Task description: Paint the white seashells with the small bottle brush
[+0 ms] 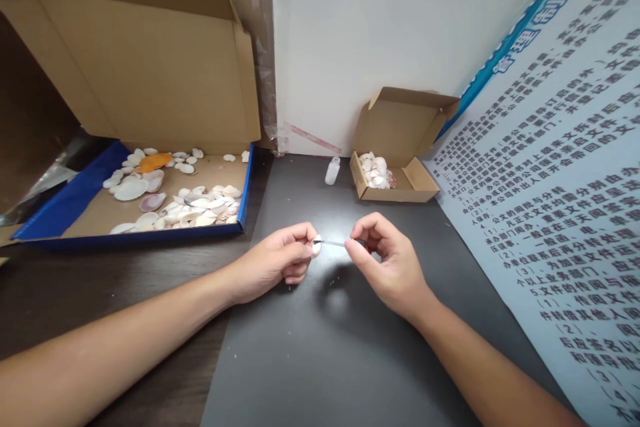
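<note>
My left hand (274,261) pinches a small white seashell (317,248) between thumb and forefinger, most of it hidden behind the fingertips. My right hand (393,268) grips a thin, flat grey metal tool (333,243) with thumb and fingertips. The tool lies nearly level between both hands, its dark tip meeting the shell. Whether it is a file or a blade I cannot tell. Both hands are over the dark grey mat (300,360), on which a few tiny pale specks lie below them.
A blue-edged cardboard box (240,200) with many shells stands open at left. A small open carton (400,195) at back right holds more shells. Beside it stands a little translucent bottle (332,171). A white panel (360,27) and a printed board (560,167) border the table.
</note>
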